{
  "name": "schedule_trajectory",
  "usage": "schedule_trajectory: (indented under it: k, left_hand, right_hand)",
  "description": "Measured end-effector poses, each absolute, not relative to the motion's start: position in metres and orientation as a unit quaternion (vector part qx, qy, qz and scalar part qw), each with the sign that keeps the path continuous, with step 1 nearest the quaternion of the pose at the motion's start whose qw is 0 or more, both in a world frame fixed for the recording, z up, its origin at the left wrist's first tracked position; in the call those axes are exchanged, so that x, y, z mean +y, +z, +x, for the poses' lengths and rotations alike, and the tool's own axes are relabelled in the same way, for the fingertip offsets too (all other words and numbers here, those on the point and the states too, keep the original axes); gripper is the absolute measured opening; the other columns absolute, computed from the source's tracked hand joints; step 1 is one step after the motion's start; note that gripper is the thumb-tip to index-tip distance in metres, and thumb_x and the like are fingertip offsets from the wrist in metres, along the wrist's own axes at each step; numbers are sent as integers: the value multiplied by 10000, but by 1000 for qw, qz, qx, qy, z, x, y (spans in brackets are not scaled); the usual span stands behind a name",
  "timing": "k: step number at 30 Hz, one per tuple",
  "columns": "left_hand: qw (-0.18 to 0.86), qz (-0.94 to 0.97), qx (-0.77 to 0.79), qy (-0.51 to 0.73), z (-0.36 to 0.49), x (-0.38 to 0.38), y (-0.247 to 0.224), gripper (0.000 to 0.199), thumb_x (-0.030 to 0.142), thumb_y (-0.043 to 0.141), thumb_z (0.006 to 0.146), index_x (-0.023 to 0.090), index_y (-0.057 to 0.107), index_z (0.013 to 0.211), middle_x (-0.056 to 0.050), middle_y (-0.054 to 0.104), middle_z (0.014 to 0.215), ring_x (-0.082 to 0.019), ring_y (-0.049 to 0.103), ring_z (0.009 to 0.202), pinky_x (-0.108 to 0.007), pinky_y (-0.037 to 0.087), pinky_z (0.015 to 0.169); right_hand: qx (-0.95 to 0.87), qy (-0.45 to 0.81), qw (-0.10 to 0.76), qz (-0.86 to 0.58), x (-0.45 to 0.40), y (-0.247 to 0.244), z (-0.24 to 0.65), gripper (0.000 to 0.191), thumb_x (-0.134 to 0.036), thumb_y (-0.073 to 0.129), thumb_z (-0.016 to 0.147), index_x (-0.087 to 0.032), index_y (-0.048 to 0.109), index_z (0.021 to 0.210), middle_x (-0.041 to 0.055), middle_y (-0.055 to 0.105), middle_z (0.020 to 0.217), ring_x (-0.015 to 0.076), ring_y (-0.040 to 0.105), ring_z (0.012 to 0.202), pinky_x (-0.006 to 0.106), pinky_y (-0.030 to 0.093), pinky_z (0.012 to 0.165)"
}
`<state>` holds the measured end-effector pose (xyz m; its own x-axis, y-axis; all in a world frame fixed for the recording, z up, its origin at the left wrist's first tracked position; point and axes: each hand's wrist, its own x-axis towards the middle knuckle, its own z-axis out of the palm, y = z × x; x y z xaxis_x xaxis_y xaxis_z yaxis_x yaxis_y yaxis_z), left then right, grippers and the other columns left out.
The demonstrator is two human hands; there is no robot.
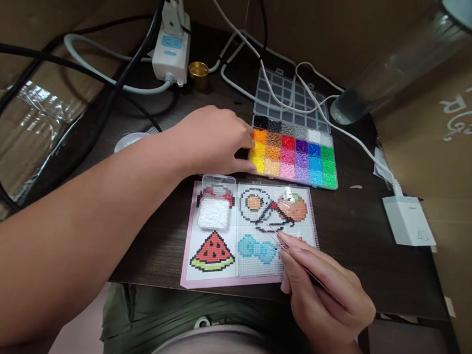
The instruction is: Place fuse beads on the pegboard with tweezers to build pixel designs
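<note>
While the right grip [329, 294] in the head view is clamped on tweezers [305, 268], their tips point at black beads [275, 223] on a clear pegboard [258, 271] just ahead-left of it; can't tell if tips touch. Pegboard lies on the right part of a pattern sheet [218, 279]. Blue bow [257, 249] is near, left of right grip; watermelon drawing [212, 252] further left. White-bead box [213, 228] sits on sheet, nearer the body than left grip [214, 139]. Left grip is at the left edge of the multicolor bead case [294, 180]; can't tell whether clamped. Case extends right of it, lid open beyond. Counter [351, 232] underneath. Gold cup [199, 72] and power strip [171, 54] beyond left grip, leftward.
</note>
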<state>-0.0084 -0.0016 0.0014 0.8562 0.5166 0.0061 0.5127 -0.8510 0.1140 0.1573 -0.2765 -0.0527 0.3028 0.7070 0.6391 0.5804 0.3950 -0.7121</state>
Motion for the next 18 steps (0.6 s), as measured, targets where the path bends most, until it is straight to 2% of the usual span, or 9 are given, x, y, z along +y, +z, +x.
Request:
schedule_trajectory:
  k: [2,3,6,8,11,14,18]
  left_hand:
    - [32,960,279,-23,-5,-5,7,487,620,662,1163,306,955,1394,-81,863,1676,-363,849,1460,-487,668,1161]
    - [24,958,282,-38,-3,-7,9,490,620,656,1167,304,951,1398,-78,857,1690,-359,847,1468,-481,666,1156]
    - [15,957,286,-56,0,-10,14,497,613,651,1175,293,941,1420,-80,836,1729,-360,845,1492,-474,664,1169]
    - [15,954,291,-68,0,-11,16,510,593,647,1183,275,927,1467,-98,794,1787,-390,835,1527,-507,669,1194]
    - [21,952,295,-72,0,-11,17,512,559,653,1183,255,919,1498,-120,752,1835,-436,821,1560,-570,675,1225]
    - [24,956,287,-49,-2,-9,15,480,560,660,1174,286,935,1456,-96,785,1799,-409,843,1522,-548,690,1197]
    - [22,962,272,-20,-5,-4,9,451,556,657,1181,300,950,1410,-82,838,1728,-367,867,1461,-524,703,1178]
  right_hand:
    - [-577,47,613,-538,-281,-53,158,576,77,865,983,-305,983,1399,99,1001,1301,123,710,400,250,631,358]
    - [-572,43,618,-538,-284,-52,160,597,81,858,982,-311,978,1415,94,1001,1311,120,713,412,246,612,348]
    - [-553,38,614,-562,-293,-51,172,602,65,851,998,-316,967,1449,86,1007,1302,140,773,490,273,668,412]
    - [-540,38,613,-575,-296,-51,184,525,33,882,1006,-289,982,1408,102,1010,1274,154,798,527,275,668,421]
    - [-517,64,608,-599,-295,-54,202,327,-5,912,1008,-250,1016,1199,115,1008,1194,188,838,578,283,660,430]
    - [-500,114,609,-605,-289,-57,211,243,-36,904,1022,-233,1016,1109,117,1005,1152,176,806,537,284,653,431]
    - [-473,127,622,-611,-283,-61,210,147,-125,924,1063,-234,1018,1093,110,1000,1094,147,754,495,274,645,445]
